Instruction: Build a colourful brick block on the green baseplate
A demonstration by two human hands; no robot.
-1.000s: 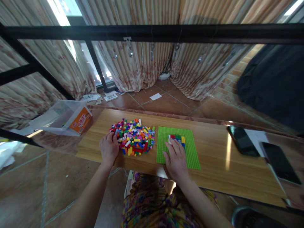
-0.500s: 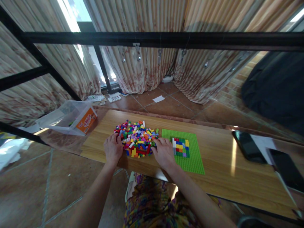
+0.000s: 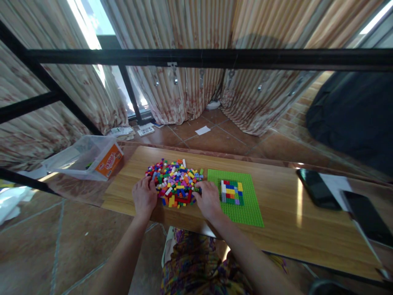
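Note:
A heap of many-coloured toy building bricks [image 3: 176,180] is spread on the wooden board. At its left edge rests my left hand [image 3: 145,196], palm down, fingers loosely bent against the bricks with no brick visibly gripped. My right hand [image 3: 208,200] is at the heap's right edge, thumb and fingers closed around a small dark green brick [image 3: 196,189]. Just right of that hand lies a light green baseplate [image 3: 251,205]. On it sits a compact block of joined bricks [image 3: 232,191] in white, red, yellow, blue, green and grey.
A clear plastic box [image 3: 76,170] with an orange label stands left of the wooden board [image 3: 279,200]. Toward the right end are two dark phones [image 3: 319,190] and white paper [image 3: 336,186]. A black metal bar [image 3: 196,58] crosses in front of the curtains.
The camera view has shifted slightly. Both hands stay at the heap's two sides, with only small finger movements; the brick block on the baseplate looks the same.

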